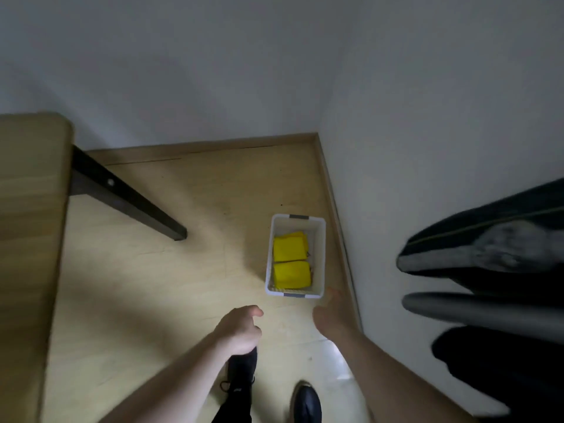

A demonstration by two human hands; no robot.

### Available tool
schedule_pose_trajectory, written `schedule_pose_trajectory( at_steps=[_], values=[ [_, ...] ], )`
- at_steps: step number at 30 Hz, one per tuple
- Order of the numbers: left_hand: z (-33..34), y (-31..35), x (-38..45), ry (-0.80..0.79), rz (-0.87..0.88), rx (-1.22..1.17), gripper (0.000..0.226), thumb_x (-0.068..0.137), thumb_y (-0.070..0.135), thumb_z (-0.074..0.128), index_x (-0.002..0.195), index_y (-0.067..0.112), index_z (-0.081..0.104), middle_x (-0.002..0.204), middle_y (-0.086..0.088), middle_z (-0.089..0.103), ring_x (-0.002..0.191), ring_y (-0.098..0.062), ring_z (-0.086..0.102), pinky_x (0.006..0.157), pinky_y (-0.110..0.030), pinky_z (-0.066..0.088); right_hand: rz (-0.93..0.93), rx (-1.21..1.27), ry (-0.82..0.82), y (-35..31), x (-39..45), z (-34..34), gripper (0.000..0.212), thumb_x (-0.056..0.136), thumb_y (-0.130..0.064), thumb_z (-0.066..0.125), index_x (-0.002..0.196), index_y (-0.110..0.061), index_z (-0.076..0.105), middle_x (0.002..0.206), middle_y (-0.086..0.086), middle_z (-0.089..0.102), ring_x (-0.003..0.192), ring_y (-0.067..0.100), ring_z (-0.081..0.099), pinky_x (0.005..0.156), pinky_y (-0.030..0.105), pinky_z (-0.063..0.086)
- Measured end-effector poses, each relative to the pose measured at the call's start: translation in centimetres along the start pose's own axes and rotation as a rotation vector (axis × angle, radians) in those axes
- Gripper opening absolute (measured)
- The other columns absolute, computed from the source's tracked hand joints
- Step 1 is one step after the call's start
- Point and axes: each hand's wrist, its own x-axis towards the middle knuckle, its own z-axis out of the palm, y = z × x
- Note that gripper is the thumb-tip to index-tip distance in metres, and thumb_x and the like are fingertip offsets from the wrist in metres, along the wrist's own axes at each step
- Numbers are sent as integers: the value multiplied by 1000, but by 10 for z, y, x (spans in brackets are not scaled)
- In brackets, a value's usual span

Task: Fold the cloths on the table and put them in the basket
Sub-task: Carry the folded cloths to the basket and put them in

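Note:
A white basket (pixel 320 239) stands on the wooden floor near the wall corner. Inside it lie two folded yellow cloths (pixel 290 261), one behind the other. My left hand (pixel 241 328) hovers below and left of the basket with loosely curled fingers, holding nothing. Just at the basket's near right corner is my right hand (pixel 331 312), fingers relaxed and empty. Neither hand touches the basket.
The wooden table (pixel 30 239) fills the left edge, its dark leg (pixel 128 199) slanting to the floor. Dark clothing and a chair part (pixel 488 270) hang at the right by the wall. My two shoes (pixel 306 404) show at the bottom.

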Motion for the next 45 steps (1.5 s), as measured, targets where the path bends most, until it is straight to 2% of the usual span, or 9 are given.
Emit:
schedule_pose_trajectory(
  at_steps=[3,8,13,18,23,29,32,39,45],
  values=[
    [-7,1,-86,61,-17,-55,53,93,14,46,144,31,52,147,-1,53,131,-19,53,106,-24,43,-19,-17,-60,-32,-100,-24,66,85,-10,54,150,-15,42,151,4,40,127,28,53,90,29,49],
    [-11,8,-219,258,53,-168,52,87,13,45,130,39,59,136,5,60,117,-16,60,102,-29,50,-226,-129,-126,-55,-224,-59,69,85,-10,52,150,-30,40,151,-1,41,117,27,58,83,30,52],
    [26,-23,-386,424,118,-209,49,91,9,51,134,29,60,141,10,55,125,-13,58,106,-29,46,-357,-298,-209,-31,-361,-78,68,88,-8,49,152,-27,37,158,-7,31,126,20,53,82,27,51],
    [78,-92,-495,525,106,-262,45,91,13,56,130,35,59,148,14,49,120,-13,59,100,-26,44,-452,-363,-267,2,-449,-59,66,88,-10,48,150,-31,41,152,-7,38,112,12,49,81,24,48],
    [128,-170,-550,546,35,-285,50,92,17,57,139,35,53,148,11,49,118,-17,62,92,-25,45,-541,-374,-276,33,-508,-16,63,88,-14,50,147,-36,44,149,-8,44,125,13,53,89,28,55],
    [188,-262,-613,623,63,-242,47,87,18,63,133,27,61,141,7,55,127,-18,55,103,-26,43,-604,-419,-282,92,-596,53,58,90,-17,53,146,-33,46,148,-8,47,127,15,53,98,28,50],
    [224,-309,-645,636,52,-243,49,87,12,64,135,19,60,142,2,53,134,-20,51,108,-24,36,-649,-467,-320,128,-646,84,59,91,-18,55,148,-31,45,149,-7,46,124,15,56,92,23,48],
    [296,-387,-709,712,-16,-408,44,86,10,65,129,21,63,134,2,58,115,-17,61,100,-30,46,-704,-509,-387,190,-716,113,56,92,-22,57,146,-31,46,147,-8,49,121,15,57,101,26,47],
    [342,-427,-751,725,-159,-427,46,87,13,63,131,28,61,134,2,56,116,-20,60,92,-31,49,-701,-520,-469,230,-744,127,54,93,-23,54,146,-29,46,143,-8,52,118,15,58,96,22,45]
  ],
)
